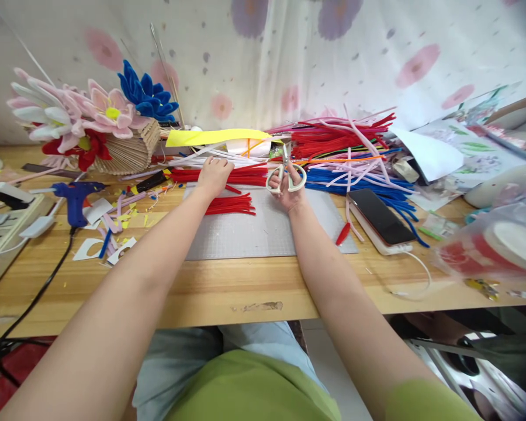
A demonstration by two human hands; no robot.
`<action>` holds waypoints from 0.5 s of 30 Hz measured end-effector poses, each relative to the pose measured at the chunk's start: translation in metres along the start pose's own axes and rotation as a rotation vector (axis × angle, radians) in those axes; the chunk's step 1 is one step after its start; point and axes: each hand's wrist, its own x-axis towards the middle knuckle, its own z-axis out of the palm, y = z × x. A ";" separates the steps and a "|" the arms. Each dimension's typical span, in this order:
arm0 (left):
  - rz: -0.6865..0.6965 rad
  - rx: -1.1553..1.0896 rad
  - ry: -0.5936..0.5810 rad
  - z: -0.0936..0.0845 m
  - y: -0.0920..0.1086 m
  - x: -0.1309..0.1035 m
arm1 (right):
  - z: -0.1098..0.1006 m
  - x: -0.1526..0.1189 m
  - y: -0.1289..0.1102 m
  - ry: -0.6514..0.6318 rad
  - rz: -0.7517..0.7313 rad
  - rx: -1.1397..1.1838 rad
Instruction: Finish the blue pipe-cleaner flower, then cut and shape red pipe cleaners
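My left hand (pixel 214 174) is closed over a bundle of red pipe cleaners (pixel 249 174), its fingers curled down at the far edge of the grey cutting mat (pixel 263 234). A shorter bunch of cut red pipe cleaners (pixel 231 204) lies on the mat just below that hand. In my right hand (pixel 289 190) is a pair of scissors (pixel 304 179) with pale handles, fingers through the loops and blades pointing away from me. The scissors are beside the right ends of the red bundle. Whether the blades touch anything cannot be made out.
Blue pipe cleaners (pixel 359 182) and more red ones (pixel 337 140) pile up behind the mat. A phone (pixel 380 216) lies at the right, near a bagged cup (pixel 495 245). Fuzzy flowers (pixel 109 111), a blue glue gun (pixel 76 202) and scraps (pixel 87 248) occupy the left.
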 end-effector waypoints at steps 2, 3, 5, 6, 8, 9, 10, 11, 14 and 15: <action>-0.026 -0.048 0.048 -0.009 -0.003 -0.001 | 0.003 0.002 -0.004 0.089 -0.087 -0.070; -0.053 -0.080 0.067 -0.014 -0.005 -0.001 | 0.004 0.003 -0.006 0.123 -0.125 -0.119; -0.112 -0.145 0.082 -0.023 -0.007 -0.003 | 0.008 0.004 -0.011 0.157 -0.177 -0.232; -0.133 -0.168 0.077 -0.027 -0.007 -0.005 | 0.010 0.005 -0.013 0.152 -0.194 -0.285; -0.129 -0.182 0.044 -0.034 -0.006 -0.009 | 0.015 0.004 -0.015 0.097 -0.206 -0.368; -0.105 -0.178 0.017 -0.036 -0.004 -0.011 | 0.018 0.003 -0.015 0.059 -0.206 -0.404; -0.072 -0.172 -0.008 -0.039 0.000 -0.012 | 0.022 0.002 -0.015 0.022 -0.207 -0.443; -0.036 -0.170 -0.028 -0.041 0.004 -0.014 | 0.025 0.000 -0.014 -0.009 -0.212 -0.488; 0.062 -0.186 -0.058 -0.047 0.023 -0.018 | 0.034 -0.004 -0.006 -0.069 -0.230 -0.663; 0.084 -0.193 -0.058 -0.049 0.030 -0.018 | 0.036 -0.005 -0.002 -0.086 -0.222 -0.715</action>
